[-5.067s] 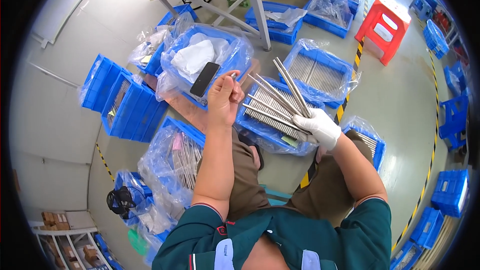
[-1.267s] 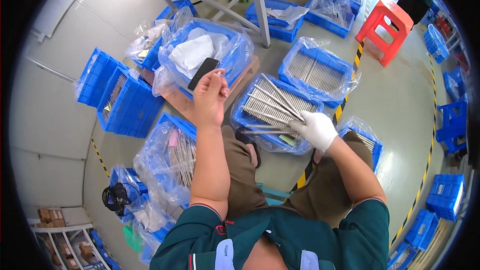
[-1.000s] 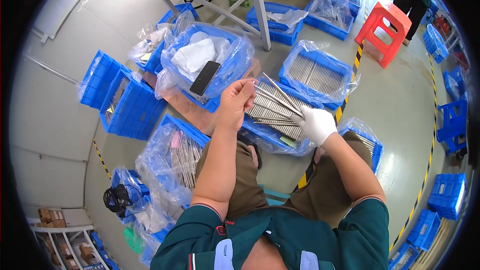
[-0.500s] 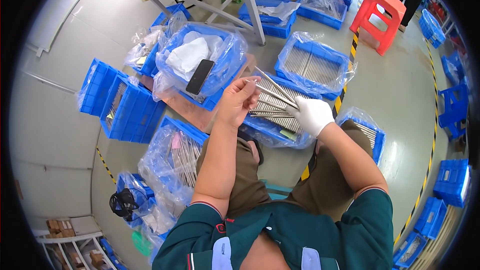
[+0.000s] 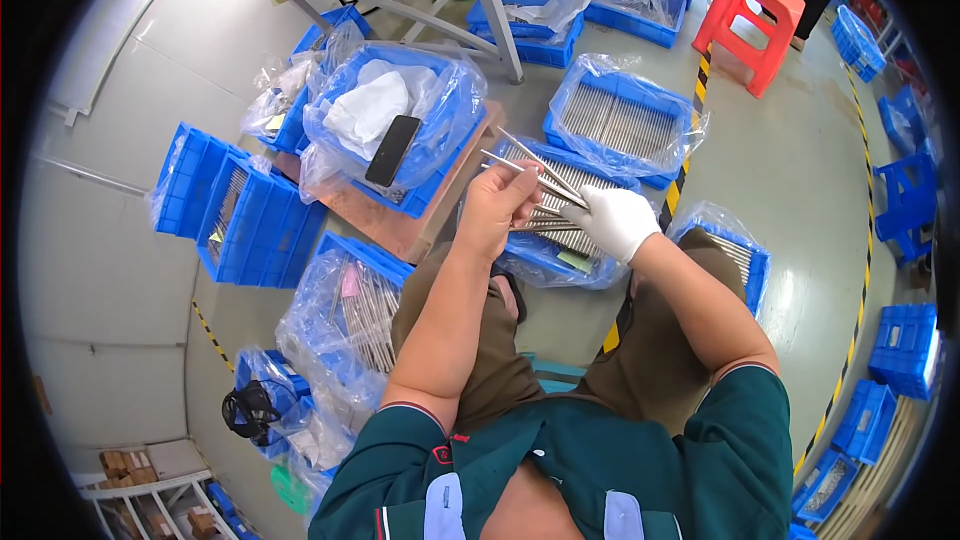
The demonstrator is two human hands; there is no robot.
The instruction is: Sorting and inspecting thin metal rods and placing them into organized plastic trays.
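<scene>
My right hand (image 5: 617, 222), in a white glove, grips several thin metal rods (image 5: 548, 168) that fan out toward the left. My bare left hand (image 5: 497, 208) is closed, thumb and fingers pinching one of these rods near its far end. Both hands are over a plastic-lined blue bin (image 5: 552, 272) in front of my knees. More metal rods lie in rows inside that bin, with a yellow-green slip (image 5: 576, 260) at its near side. My left fingers partly cover the ends of the held rods.
Beyond stands another lined blue bin of rods (image 5: 618, 125). A phone (image 5: 394, 151) and white cloth (image 5: 366, 112) lie on a bin at left. Loose rods (image 5: 368, 315) fill a bin by my left knee. A red stool (image 5: 750, 25) stands far right.
My left hand has moved slightly right, closer to the gloved hand, and its fingers have closed on a rod. The right hand keeps its hold on the rods. The whole view has shifted slightly.
</scene>
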